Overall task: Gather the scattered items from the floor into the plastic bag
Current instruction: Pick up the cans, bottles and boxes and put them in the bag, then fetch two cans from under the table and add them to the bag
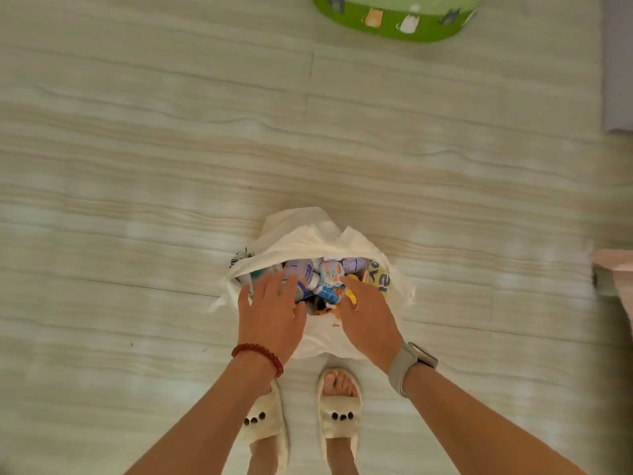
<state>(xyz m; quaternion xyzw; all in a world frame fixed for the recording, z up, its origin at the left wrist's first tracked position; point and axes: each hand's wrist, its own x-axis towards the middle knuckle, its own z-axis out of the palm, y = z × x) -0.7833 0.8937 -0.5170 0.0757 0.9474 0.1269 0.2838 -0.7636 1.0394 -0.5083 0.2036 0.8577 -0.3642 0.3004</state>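
Observation:
A white plastic bag (318, 238) stands open on the pale wood-grain floor just in front of my feet. Inside it lie several small bottles and packets, among them a blue and white bottle (330, 284) and a yellow packet (382, 277). My left hand (272, 311) hovers over the bag's left side with its fingers spread and straight, holding nothing. My right hand (368, 315) reaches over the bag's right side, fingers extended down toward the contents; nothing is plainly gripped in it.
A green tub (397, 18) with animal pictures sits on the floor at the top. A grey piece of furniture (618, 63) runs down the right edge, with a pink object (613, 260) below it. My feet wear cream slippers (339, 416).

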